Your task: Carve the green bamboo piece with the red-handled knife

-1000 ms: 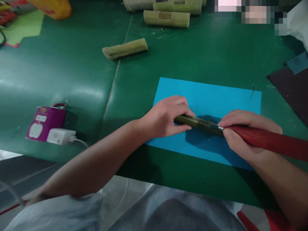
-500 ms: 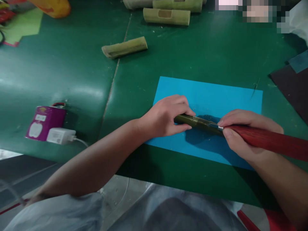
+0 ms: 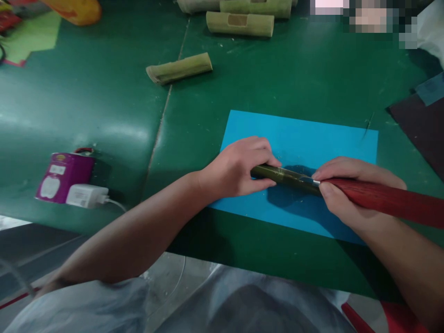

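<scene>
My left hand (image 3: 243,169) is closed round the left end of a dark green bamboo tube (image 3: 286,176). The tube lies over a blue sheet (image 3: 294,132) on the green table. In my right hand (image 3: 350,185) is a carving knife (image 3: 385,196) with a long red wooden handle, gripped close to its blade. Its small metal blade touches the upper side of the bamboo. My right fingers and the knife hide the tube's right end. Tiny chips dot the blue sheet.
A purple box (image 3: 71,178) and a white charger (image 3: 86,196) with its cable sit on the left. Farther back lie a split bamboo piece (image 3: 180,68) and several bamboo tubes, one with a cut window (image 3: 255,28). Dark sheets (image 3: 421,125) lie at the right; another person is at the far right.
The knife and my right hand have shifted slightly left along the bamboo. My left hand keeps its hold in the same place.
</scene>
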A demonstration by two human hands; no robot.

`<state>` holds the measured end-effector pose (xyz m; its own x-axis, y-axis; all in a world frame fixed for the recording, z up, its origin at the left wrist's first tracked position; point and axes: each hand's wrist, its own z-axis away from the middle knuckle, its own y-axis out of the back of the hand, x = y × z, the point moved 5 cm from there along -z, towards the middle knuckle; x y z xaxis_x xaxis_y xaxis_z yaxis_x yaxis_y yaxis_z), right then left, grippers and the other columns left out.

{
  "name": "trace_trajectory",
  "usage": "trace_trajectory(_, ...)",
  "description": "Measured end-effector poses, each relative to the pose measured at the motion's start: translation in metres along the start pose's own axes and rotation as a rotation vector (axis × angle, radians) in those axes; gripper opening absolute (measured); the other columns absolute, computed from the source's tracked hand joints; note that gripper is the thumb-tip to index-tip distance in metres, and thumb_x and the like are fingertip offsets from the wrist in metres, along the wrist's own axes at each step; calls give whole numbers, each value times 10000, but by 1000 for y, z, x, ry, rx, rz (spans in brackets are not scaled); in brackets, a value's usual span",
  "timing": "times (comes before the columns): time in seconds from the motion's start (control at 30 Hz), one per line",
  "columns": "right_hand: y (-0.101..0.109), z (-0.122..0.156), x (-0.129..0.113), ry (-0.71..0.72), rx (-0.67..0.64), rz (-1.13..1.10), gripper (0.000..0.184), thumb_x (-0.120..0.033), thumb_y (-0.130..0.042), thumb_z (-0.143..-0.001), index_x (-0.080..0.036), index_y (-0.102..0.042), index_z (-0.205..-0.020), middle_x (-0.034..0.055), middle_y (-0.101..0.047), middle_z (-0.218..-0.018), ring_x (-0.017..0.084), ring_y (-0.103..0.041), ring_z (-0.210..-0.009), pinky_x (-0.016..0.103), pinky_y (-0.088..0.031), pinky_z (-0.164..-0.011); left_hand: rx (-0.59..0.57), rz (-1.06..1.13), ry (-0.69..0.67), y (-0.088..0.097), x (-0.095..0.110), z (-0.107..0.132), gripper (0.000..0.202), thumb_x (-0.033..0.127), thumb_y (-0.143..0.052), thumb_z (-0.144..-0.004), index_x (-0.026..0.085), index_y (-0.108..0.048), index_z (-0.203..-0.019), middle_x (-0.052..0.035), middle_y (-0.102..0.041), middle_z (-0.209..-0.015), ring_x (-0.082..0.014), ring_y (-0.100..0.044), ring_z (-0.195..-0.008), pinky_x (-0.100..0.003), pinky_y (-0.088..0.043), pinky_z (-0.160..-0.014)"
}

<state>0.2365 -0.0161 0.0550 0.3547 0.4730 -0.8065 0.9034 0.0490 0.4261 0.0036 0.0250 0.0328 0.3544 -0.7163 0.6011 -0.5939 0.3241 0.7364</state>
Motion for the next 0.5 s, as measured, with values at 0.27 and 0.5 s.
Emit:
trace_trajectory(0.27, -2, 4, 4, -40, 1, 9, 142, -235, -813, -968, -366, -824, -1021, -21, -865, -967, 211, -796, -754, 368, -699, -715, 25, 12, -26, 0, 0, 0, 136, 274, -814, -985, 183, -781, -1081, -74, -770, -999, -216, -720, -941, -341, -548, -831)
trace_trajectory(0.5, -3, 3, 3, -5, -3, -25, 133, -214, -800, -965, -337, -808, -1014, -26, -861, -968, 186, -795, -757, 318, -687, -709, 30, 12, -28, -1, -1, 0, 159, 282, -831, -982, 178, -787, -1095, -73, -767, -1006, -213, -716, -937, -341, -544, -833)
